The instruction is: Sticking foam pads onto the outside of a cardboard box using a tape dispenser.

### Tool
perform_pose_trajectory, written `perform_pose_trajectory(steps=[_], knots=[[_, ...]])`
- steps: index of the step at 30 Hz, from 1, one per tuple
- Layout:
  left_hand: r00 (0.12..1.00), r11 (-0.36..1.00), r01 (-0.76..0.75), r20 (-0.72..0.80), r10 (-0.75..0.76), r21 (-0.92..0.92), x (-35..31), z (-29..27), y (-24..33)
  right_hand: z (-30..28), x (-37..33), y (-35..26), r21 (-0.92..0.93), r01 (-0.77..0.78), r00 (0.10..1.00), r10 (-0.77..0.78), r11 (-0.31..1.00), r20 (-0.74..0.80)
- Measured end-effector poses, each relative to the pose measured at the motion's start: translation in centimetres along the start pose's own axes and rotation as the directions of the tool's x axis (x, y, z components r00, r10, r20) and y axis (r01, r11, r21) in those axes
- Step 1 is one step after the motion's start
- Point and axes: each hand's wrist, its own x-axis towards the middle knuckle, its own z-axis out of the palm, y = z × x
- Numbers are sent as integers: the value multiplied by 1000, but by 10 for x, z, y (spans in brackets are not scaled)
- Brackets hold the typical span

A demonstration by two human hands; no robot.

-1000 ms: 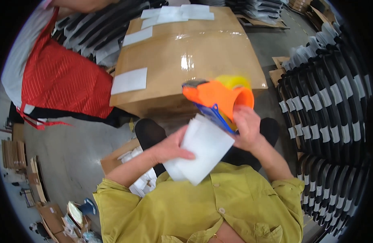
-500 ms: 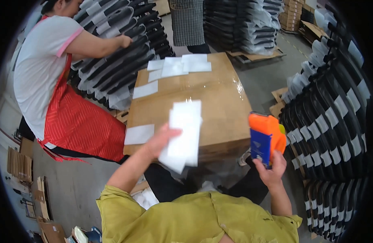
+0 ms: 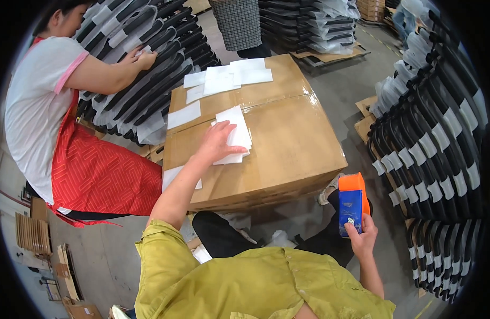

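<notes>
My left hand (image 3: 217, 142) rests on a small stack of white sheets (image 3: 237, 118) lying on a large cardboard box (image 3: 292, 133). Its fingers and thumb are spread over the top of the stack, which is partly hidden under the palm. Off the near right corner of the box, my right hand (image 3: 363, 234) is closed around an orange and blue tape dispenser (image 3: 351, 204), held upright in the air. More white sheets (image 3: 221, 81) lie overlapping at the box's far edge. Single sheets lie along its left side, one partly behind my left forearm.
At the left, a co-worker in a red apron (image 3: 96, 165) reaches toward stacked black curved parts with white wrapping (image 3: 154, 80). Similar black parts (image 3: 431, 143) stand piled at the right. Another person in a checked garment (image 3: 237, 24) stands beyond the box.
My left hand has carried the white sheets forward, set them on the box and spread its fingers. My right hand with the tape dispenser has moved slightly lower. The co-worker's hands have come together.
</notes>
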Motion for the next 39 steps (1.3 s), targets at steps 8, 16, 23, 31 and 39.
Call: perform_pose_trajectory(steps=[8,16,23,31,39], knots=[[968,918,-249,67,240,309,0,-10,22,1,-16,-8,172,-75,995,62,982,77],[833,835,-472,-167,527,281,-8,39,162,-17,-14,-25,273,87,966,-148,958,212],[830,119,484,498,250,-867,-17,20,203,-31,-29,-16,187,166,946,-210,968,247],[589,-69,760,641,493,-646,-39,17,206,-32,-22,-16,255,317,847,-393,914,357],[673,-192,726,625,394,-661,-40,18,213,-49,-16,-27,451,-179,871,-72,875,486]])
